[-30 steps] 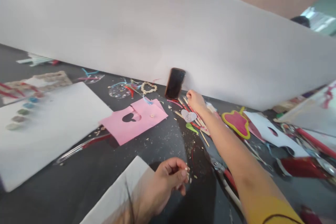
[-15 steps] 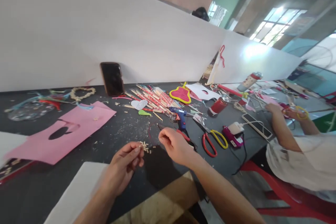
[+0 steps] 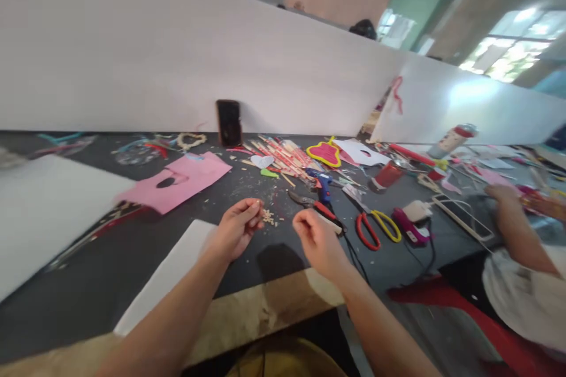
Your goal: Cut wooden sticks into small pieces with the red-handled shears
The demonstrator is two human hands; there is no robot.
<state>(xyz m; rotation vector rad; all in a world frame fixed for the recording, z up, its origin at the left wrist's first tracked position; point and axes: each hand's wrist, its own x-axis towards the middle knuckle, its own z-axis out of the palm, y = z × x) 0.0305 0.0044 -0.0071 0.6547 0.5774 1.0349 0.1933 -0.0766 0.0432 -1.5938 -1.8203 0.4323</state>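
Note:
My left hand (image 3: 241, 228) is closed in a pinch above the dark table, its thumb and forefinger meeting on something too small to make out. Just right of those fingertips lies a small pile of pale short pieces (image 3: 267, 217). My right hand (image 3: 316, 238) has its fingers curled together, and whatever they hold, if anything, is hidden. Behind it rest pliers with red handles (image 3: 324, 209) and a blue glue gun (image 3: 324, 185). Scissors with red and yellow handles (image 3: 369, 221) lie further right. Red-and-white sticks (image 3: 285, 154) are heaped beyond the pile.
Pink cut paper (image 3: 190, 179) and a white sheet (image 3: 172, 268) lie to the left. A phone (image 3: 229, 122) leans on the white partition (image 3: 154, 53). A purple device (image 3: 411, 228) and a red jar (image 3: 388, 175) stand right, near another person's arm (image 3: 513, 224).
The view has swung left and shows more of the white sheets. Both hands stay near the small pile with fingers still curled, and the pliers are now more fully visible.

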